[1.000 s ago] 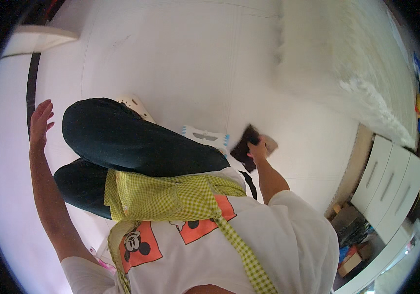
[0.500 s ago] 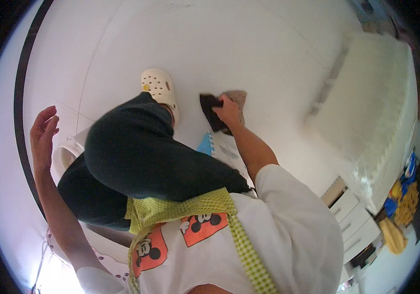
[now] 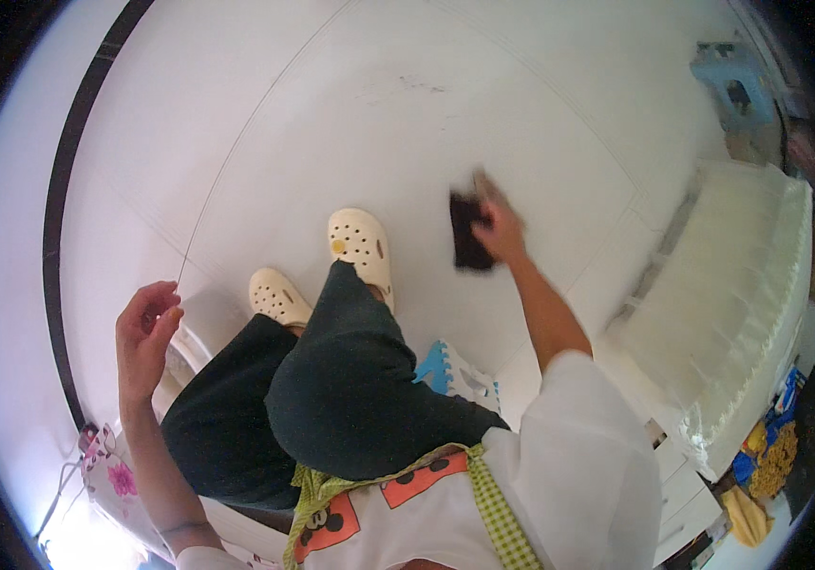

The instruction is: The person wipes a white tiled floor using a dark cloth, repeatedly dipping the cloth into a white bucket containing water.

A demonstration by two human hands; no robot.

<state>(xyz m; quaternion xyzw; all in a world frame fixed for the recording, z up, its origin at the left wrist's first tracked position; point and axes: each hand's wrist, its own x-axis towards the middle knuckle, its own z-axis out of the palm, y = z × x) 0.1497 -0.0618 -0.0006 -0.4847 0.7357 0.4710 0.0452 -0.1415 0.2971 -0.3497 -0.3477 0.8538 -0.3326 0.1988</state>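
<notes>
My right hand (image 3: 500,224) is stretched out over the white tiled floor (image 3: 350,114) and grips a small dark flat object (image 3: 469,236), blurred by motion. My left hand (image 3: 146,323) is raised at my left side, fingers loosely curled, holding nothing. Below me are my dark trousers (image 3: 331,399) and two cream clog shoes (image 3: 360,247), one forward, one behind it (image 3: 277,296). A yellow checked apron (image 3: 483,503) hangs over my white printed shirt.
A blue and white plastic stool (image 3: 455,372) is beside my leg. A white covered piece of furniture (image 3: 740,294) stands at the right, white drawers (image 3: 683,484) below it, colourful items at the far right. A dark strip (image 3: 51,237) borders the floor at left.
The view has swung so the floor fills the frame. My right hand with the dark object has reached further out from my body. My forward leg has stepped ahead.
</notes>
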